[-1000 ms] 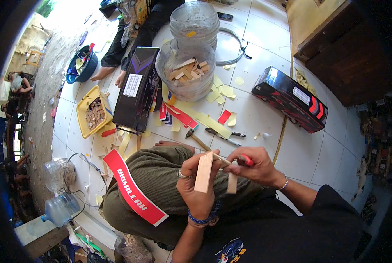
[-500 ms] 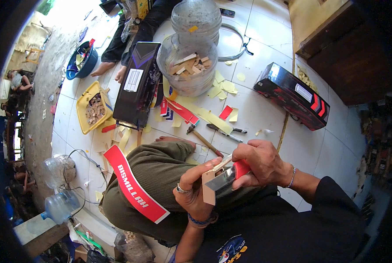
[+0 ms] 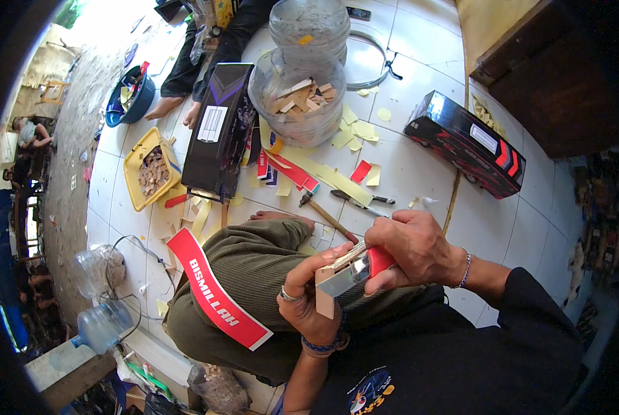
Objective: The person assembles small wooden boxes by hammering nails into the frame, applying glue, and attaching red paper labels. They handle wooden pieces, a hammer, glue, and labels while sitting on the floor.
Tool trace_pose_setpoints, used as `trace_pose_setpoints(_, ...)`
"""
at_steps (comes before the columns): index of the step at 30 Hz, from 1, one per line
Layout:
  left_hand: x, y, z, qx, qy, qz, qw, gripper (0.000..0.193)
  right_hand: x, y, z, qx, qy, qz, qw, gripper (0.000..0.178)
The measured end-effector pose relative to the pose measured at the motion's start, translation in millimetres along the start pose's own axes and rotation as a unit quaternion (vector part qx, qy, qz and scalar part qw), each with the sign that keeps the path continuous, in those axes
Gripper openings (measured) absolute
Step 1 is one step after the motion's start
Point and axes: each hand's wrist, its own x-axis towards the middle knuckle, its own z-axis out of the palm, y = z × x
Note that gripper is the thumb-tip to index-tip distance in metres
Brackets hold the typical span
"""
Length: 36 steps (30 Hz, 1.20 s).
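As far as can be seen, gripping angled pale wood (image 3: 326,304) in the left hand (image 3: 308,304), over the lap, with fingers curled round behind. Clenching a red-handled cutter (image 3: 380,261) in the right hand (image 3: 420,249), with blade lying along the wood, apparently touching. Looks partway through a cut or shave: blade set in place, but without any visible parting; cannot tell how deep. Left, by that reading: the rest of this pass. Near the hands, draped over the trouser leg, a red strip (image 3: 219,299), apparently loose and unfixed. Beyond the knee, on the tiles, a hammer (image 3: 330,219), out of use. Farther, amid yellow scraps (image 3: 359,130), two black boxes, one to the left (image 3: 209,155), one to the right (image 3: 454,149), both seemingly well finished, judging by the decorated sides. Between them, just beside the left one, a clear tub (image 3: 299,131) of offcuts; left of that box, a yellow tray (image 3: 131,180) of small blocks, suggesting much cutting done. Farther off, a blue basin (image 3: 140,107), near another person's bare foot (image 3: 162,108)
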Motion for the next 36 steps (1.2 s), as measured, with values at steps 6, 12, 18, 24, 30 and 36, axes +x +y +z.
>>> trace_pose_setpoints(6, -1.1, -0.8, -2.0, 0.006, -0.005, 0.0, 1.0, 0.026, 1.0, -1.2, -2.3, -0.022, -0.013, 0.001, 1.0, 0.057)
trace_pose_setpoints(12, -2.5, -0.6, -7.6, -0.003, -0.039, 0.02, 0.999, 0.02, 1.4, -0.8, -5.6, -0.044, -0.042, -0.019, 0.998, 0.056)
trace_pose_setpoints(18, -3.6, 0.0, -6.3, -0.043, -0.052, 0.005, 0.998, 0.018, -3.4, 2.7, -4.2, -0.056, -0.055, -0.024, 0.997, 0.056)
trace_pose_setpoints(24, -6.6, 10.3, -14.9, 0.153, -0.086, 0.021, 0.984, 0.015, -15.0, 16.6, -0.1, -0.088, -0.021, 0.068, 0.994, 0.05)
trace_pose_setpoints(30, -14.5, 9.8, -12.9, 0.005, -0.05, -0.029, 0.998, 0.016, -30.2, 38.2, -22.4, -0.014, 0.019, 0.288, 0.957, 0.051)
trace_pose_setpoints(36, -8.3, 4.8, -14.5, -0.055, -0.076, -0.014, 0.995, 0.025, -16.8, 4.3, -29.7, 0.085, -0.029, 0.112, 0.99, 0.045)
